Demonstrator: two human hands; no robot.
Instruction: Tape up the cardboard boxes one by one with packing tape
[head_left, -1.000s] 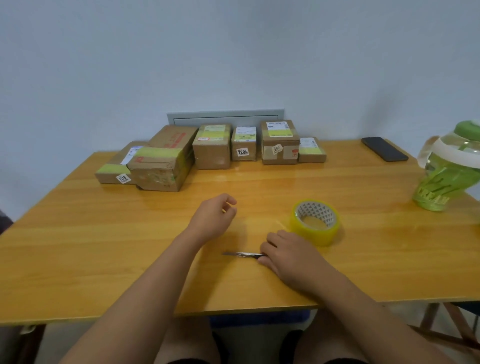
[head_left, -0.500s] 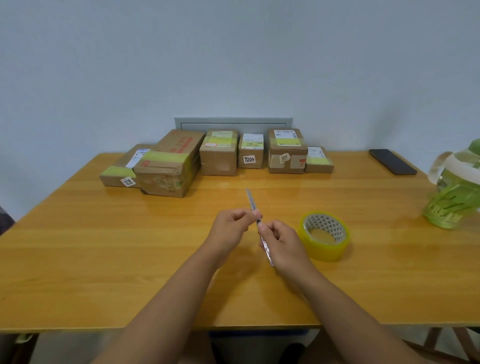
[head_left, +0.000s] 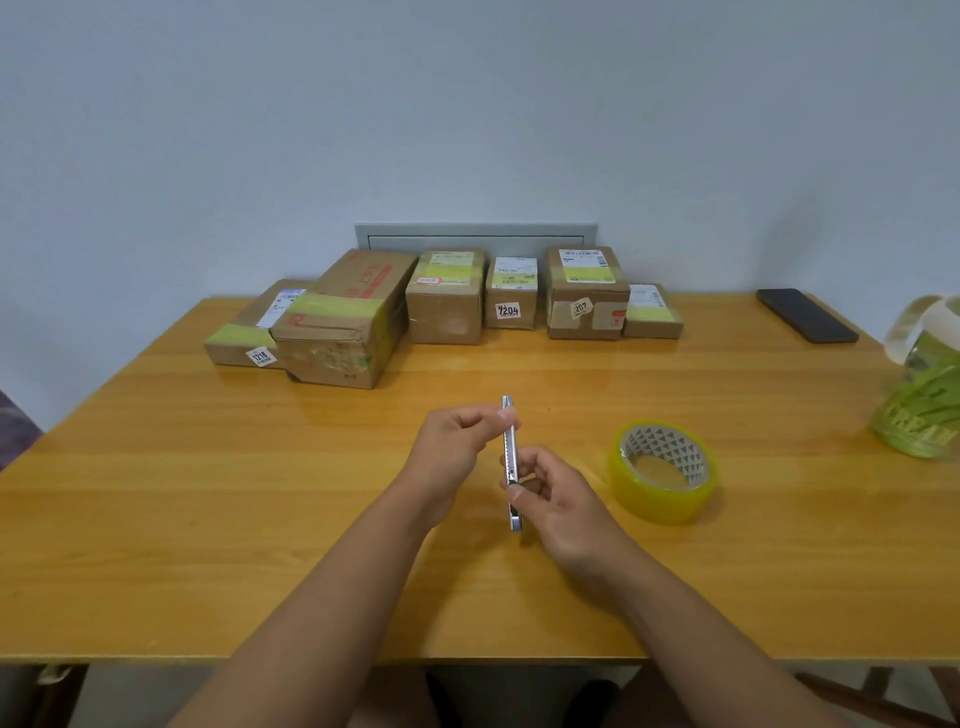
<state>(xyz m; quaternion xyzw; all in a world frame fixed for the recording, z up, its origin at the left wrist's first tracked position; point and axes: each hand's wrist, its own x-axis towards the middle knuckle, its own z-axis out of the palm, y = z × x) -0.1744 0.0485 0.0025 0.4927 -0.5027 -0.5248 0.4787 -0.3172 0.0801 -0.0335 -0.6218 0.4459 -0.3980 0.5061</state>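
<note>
Both hands pinching a slim metal utility knife above the table: left hand near the tip, right hand at the slider. Best to extend only a short blade, pointed away from fingers. Packing tape lying flat at 3 o'clock; cardboard boxes at 12, stickers reading "7204" and "1218".

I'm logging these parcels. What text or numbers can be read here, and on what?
"1218": sticker on the flat box at far left.
"7204": sticker on the small middle box.
"20?": sticker on the box right of it; last character unclear.
Shipping labels on the box tops, red print on the big box: too blurred to read.
</note>
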